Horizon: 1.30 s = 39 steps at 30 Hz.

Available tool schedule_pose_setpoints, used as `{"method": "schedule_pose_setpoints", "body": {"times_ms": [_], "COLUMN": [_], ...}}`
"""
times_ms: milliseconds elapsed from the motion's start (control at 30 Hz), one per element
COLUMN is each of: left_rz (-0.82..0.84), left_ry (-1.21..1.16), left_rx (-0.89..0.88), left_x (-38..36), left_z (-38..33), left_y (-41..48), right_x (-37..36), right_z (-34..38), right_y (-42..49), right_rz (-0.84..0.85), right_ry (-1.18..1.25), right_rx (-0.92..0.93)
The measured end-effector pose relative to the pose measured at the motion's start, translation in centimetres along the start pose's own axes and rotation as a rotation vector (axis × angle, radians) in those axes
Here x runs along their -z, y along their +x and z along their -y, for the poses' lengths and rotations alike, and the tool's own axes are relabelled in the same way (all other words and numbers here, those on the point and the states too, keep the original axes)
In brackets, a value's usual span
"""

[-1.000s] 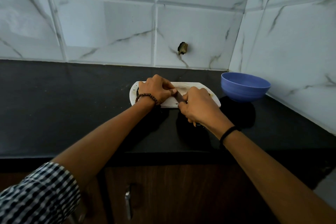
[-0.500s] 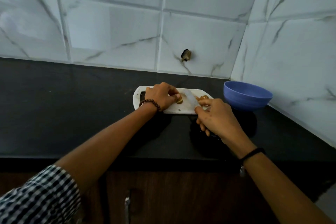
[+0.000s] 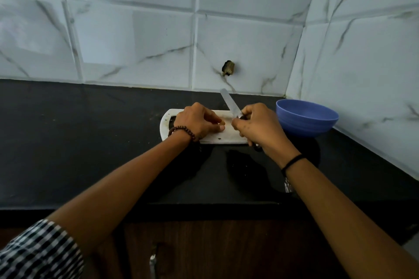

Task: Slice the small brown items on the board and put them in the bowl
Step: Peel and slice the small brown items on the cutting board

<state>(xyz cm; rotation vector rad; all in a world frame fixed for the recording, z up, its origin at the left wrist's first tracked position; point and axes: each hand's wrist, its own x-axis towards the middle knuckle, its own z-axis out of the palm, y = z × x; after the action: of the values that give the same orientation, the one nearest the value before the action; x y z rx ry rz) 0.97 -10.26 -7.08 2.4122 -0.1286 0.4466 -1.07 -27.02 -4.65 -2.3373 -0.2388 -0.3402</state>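
Note:
A white cutting board (image 3: 222, 138) lies on the black counter. My left hand (image 3: 197, 121) rests on the board's left half, its fingertips pinching a small brown item (image 3: 222, 123). My right hand (image 3: 258, 125) grips a knife (image 3: 229, 103) over the board's right end, with the blade raised and pointing up and away toward the wall. A blue bowl (image 3: 307, 121) stands just right of the board, in the corner; its inside is hidden from here.
The black counter (image 3: 90, 142) runs left with free room. Marble-look tiled walls close the back and right side, with a small hole (image 3: 228, 68) in the back wall. Dark wooden cabinet doors with a metal handle (image 3: 153, 263) sit below the counter's front edge.
My right hand has tilted the knife up, so the blade now points away above the board instead of lying low over it. The left hand stays on the board holding the item.

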Motion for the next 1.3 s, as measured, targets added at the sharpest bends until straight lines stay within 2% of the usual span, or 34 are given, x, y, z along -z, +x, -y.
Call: {"method": "schedule_pose_setpoints", "body": {"times_ms": [300,533,800,1300], "left_rz": [-0.007,-0.038,-0.040,0.013], "left_ry": [0.086,0.053,0.084,0.079], "left_rx": [0.010,0.010,0.019,-0.028], "left_x": [-0.1,-0.2,0.1,0.2], "left_z": [-0.3,0.4,0.8,1.6], "left_y": [0.0,0.6,0.9,1.1], "right_x": [-2.1,-2.3,-2.0,-2.5], "right_z": [-0.5,-1.0,-1.0,-1.3], "right_y": [3.3,3.8,3.5,3.4], "right_rz": [0.042,0.062,0.095,0.037], "right_ry": [-0.040,-0.050,0.015,0.020], "right_rx": [0.048,0.071,0.085,0.096]}}
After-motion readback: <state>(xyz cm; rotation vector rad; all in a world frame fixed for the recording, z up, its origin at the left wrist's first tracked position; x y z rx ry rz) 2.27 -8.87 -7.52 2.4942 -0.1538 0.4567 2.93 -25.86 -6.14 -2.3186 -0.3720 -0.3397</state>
